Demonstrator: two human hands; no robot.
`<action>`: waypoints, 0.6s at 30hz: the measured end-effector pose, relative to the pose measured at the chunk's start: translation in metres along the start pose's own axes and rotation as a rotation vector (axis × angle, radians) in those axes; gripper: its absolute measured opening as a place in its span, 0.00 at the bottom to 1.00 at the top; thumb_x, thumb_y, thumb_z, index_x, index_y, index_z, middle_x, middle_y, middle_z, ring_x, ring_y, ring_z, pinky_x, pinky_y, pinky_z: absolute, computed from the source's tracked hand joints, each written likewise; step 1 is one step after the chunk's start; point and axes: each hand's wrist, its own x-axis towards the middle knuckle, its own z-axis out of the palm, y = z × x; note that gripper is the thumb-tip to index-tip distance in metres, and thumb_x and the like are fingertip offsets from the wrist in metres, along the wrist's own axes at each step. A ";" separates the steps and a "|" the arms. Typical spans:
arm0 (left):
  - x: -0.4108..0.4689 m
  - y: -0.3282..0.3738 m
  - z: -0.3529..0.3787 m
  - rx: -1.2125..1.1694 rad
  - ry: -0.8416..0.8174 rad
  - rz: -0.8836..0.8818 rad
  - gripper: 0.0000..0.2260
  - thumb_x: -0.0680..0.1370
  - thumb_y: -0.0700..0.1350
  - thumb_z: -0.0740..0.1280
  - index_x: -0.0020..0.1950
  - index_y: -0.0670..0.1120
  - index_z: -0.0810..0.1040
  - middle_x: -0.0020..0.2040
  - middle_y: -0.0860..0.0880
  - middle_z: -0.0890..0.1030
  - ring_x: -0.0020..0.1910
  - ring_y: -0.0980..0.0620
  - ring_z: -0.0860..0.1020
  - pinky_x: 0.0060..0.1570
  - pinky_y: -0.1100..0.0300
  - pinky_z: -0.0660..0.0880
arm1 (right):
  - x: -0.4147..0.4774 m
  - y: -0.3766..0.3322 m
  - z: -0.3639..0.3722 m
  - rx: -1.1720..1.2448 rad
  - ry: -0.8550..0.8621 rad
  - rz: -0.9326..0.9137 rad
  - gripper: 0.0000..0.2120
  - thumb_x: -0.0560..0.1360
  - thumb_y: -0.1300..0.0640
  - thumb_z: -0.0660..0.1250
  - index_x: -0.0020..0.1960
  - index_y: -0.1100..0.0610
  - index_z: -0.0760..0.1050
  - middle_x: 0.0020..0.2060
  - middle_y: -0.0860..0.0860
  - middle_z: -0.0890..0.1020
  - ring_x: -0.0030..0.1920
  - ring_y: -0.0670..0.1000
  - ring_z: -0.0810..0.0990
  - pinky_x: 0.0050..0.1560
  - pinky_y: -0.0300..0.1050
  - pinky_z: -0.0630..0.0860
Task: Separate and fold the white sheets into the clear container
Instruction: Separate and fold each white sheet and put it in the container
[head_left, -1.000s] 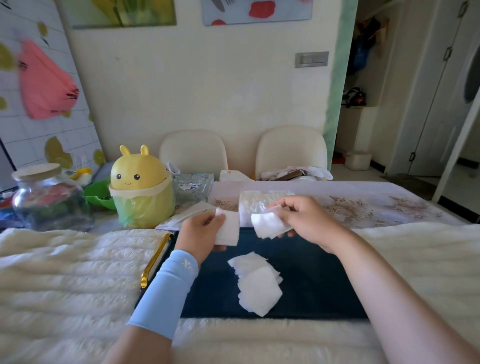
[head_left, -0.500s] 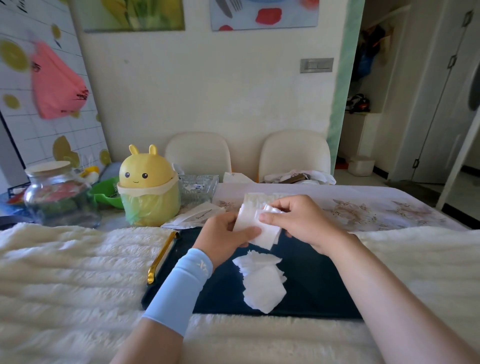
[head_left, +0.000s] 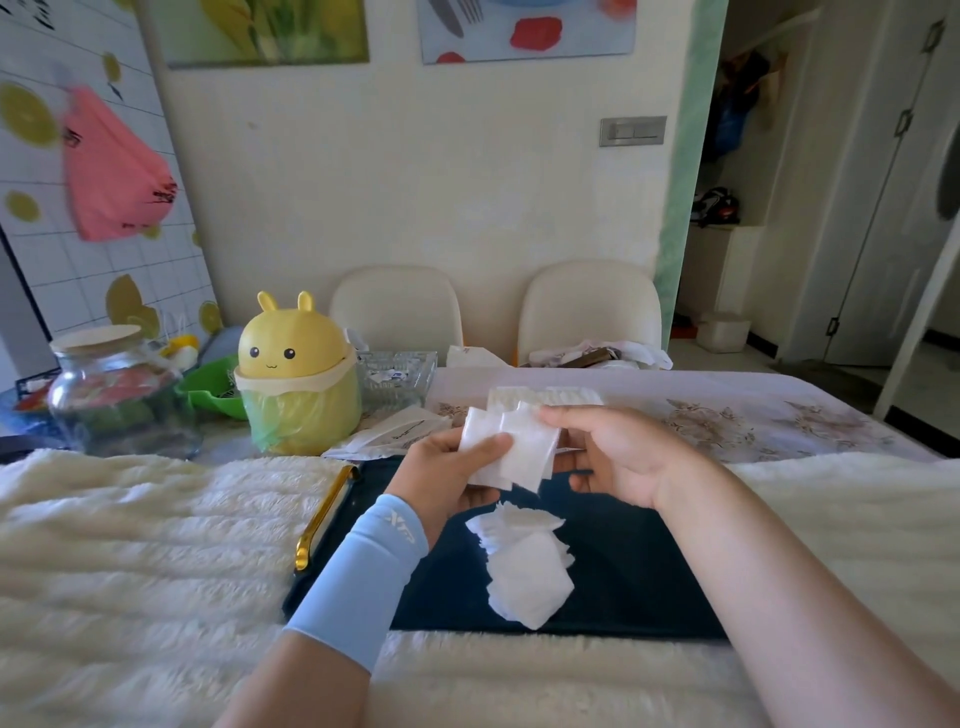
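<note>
My left hand, in a light blue sleeve, holds a few small white sheets above the dark blue mat, thumb pressed on their front. My right hand pinches the sheets' upper right edge, its lower fingers spread behind them. A loose pile of white sheets lies on the mat below my hands. Behind the held sheets, a clear container with white sheets packed in it rests on the tablecloth, partly hidden.
A yellow bunny-shaped bin, a glass jar, a green bowl and a clear glass dish stand at the back left. Gold tongs lie left of the mat. Fluffy white covers flank it. Two chairs stand behind.
My hands, each holding a sheet apart a second ago, came together; both now hold the overlapped sheets. The camera tilted down slightly.
</note>
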 end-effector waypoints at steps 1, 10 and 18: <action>0.000 0.000 0.000 -0.026 0.016 -0.010 0.11 0.74 0.45 0.75 0.54 0.42 0.83 0.49 0.43 0.85 0.41 0.49 0.81 0.39 0.58 0.79 | -0.001 0.000 -0.001 0.040 0.005 0.021 0.10 0.78 0.51 0.68 0.58 0.53 0.80 0.43 0.52 0.85 0.37 0.50 0.82 0.35 0.42 0.67; 0.002 0.006 -0.002 -0.127 0.196 -0.019 0.07 0.75 0.43 0.75 0.50 0.46 0.80 0.51 0.43 0.83 0.46 0.45 0.83 0.40 0.56 0.83 | -0.009 -0.013 0.001 0.198 0.156 -0.355 0.09 0.78 0.59 0.71 0.55 0.62 0.82 0.34 0.51 0.82 0.30 0.47 0.74 0.25 0.38 0.66; -0.007 0.011 0.009 -0.193 -0.024 -0.054 0.04 0.80 0.42 0.67 0.53 0.43 0.80 0.47 0.42 0.85 0.44 0.44 0.84 0.37 0.57 0.83 | -0.006 -0.003 0.022 -0.347 0.329 -0.488 0.03 0.73 0.58 0.76 0.45 0.57 0.84 0.36 0.47 0.86 0.30 0.40 0.81 0.29 0.32 0.72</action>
